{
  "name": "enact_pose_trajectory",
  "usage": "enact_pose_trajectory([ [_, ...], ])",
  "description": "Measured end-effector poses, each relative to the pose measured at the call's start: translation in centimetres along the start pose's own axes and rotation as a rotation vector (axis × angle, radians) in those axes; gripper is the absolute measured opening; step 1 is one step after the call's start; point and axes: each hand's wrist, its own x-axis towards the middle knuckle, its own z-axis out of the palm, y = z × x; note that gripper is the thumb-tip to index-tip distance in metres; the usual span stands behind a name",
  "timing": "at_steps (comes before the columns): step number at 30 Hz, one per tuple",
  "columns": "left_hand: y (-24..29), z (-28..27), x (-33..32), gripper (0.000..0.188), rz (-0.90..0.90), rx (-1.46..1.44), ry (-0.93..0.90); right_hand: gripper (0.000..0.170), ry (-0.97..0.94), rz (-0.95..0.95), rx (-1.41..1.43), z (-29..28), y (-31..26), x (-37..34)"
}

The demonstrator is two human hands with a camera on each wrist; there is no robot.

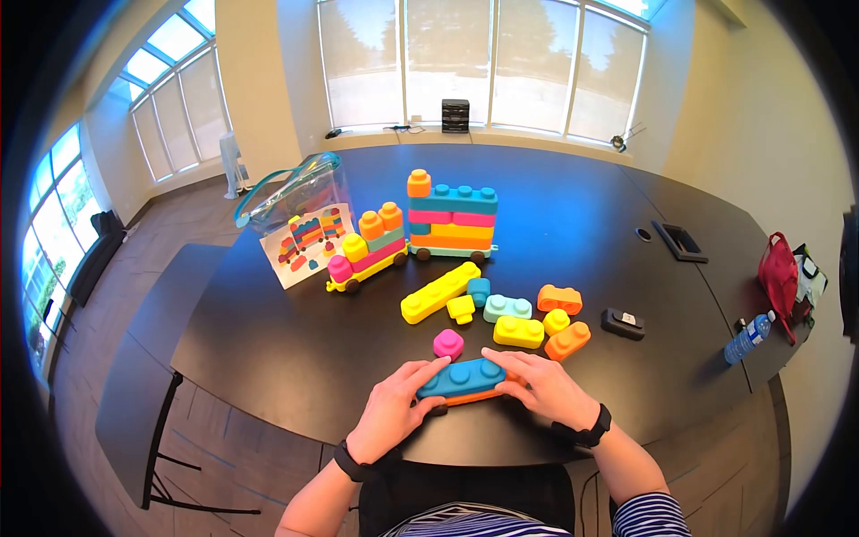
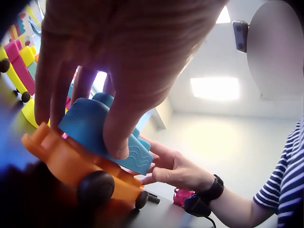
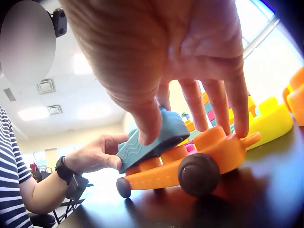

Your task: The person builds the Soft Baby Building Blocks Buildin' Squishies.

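Note:
Both hands hold a long blue building block [image 1: 462, 378] over an orange wheeled base [image 3: 223, 151] near the table's front edge. My left hand [image 1: 394, 399] grips the block's left end, thumb on its near side and fingers beyond. At the right end, my right hand [image 1: 553, 387] pinches it, with other fingertips at the base's end. In the right wrist view the blue block [image 3: 161, 137] lies tilted across the base's studs. Dark wheels [image 3: 198, 175] carry the base. A pink block [image 1: 448, 344] stands just behind the blue one.
Loose yellow, orange and teal blocks [image 1: 507, 308] lie beyond the hands. Farther back stand two built wagons [image 1: 452, 217], [image 1: 369, 246], a picture card [image 1: 309, 243] and a clear bag [image 1: 313, 192]. A black case [image 1: 623, 323] and water bottle [image 1: 750, 338] are at right.

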Motion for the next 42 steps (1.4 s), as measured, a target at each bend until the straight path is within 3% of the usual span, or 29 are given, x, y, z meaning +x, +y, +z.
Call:
enact_pose_trajectory([
  [9, 0.1, -0.7, 0.0, 0.064, -0.026, -0.003, -0.067, 0.048, 0.032, -0.007, -0.081, 0.9, 0.3, 0.3],
  [21, -0.7, -2.7, 0.0, 0.054, -0.083, -0.074, -0.150, 0.051, 0.035, -0.011, -0.062, 1.7, -0.5, 1.0],
  [24, -1.1, -2.7, 0.1, 0.053, -0.055, -0.073, -0.162, 0.045, -0.149, 0.026, -0.015, -0.1, 0.5, 1.6],
  [26, -1.0, -2.8, 0.1, 0.053, -0.059, -0.078, -0.161, 0.040, 0.016, -0.040, 0.047, -1.3, 1.8, 2.1],
  [28, -0.9, -2.8, 0.0, 0.052, -0.068, -0.079, -0.167, 0.039, 0.087, 0.092, -0.128, -3.1, 2.9, 3.0],
  [31, -0.8, -2.9, 0.1, 0.051, -0.075, -0.075, -0.171, 0.041, 0.103, 0.103, -0.189, -4.6, 5.1, 5.0],
  [34, -1.0, -2.8, 0.0, 0.051, -0.076, -0.081, -0.171, 0.043, -0.021, 0.056, -0.215, -4.1, 6.1, 8.0],
  [39, -1.2, -2.9, -0.1, 0.051, -0.076, -0.057, -0.184, 0.066, -0.179, -0.096, -0.351, -0.6, 5.4, 12.5],
  [42, -0.9, -2.8, -0.2, 0.054, -0.067, -0.051, -0.162, 0.071, -0.200, -0.172, -0.513, 2.3, 6.8, 14.2],
])
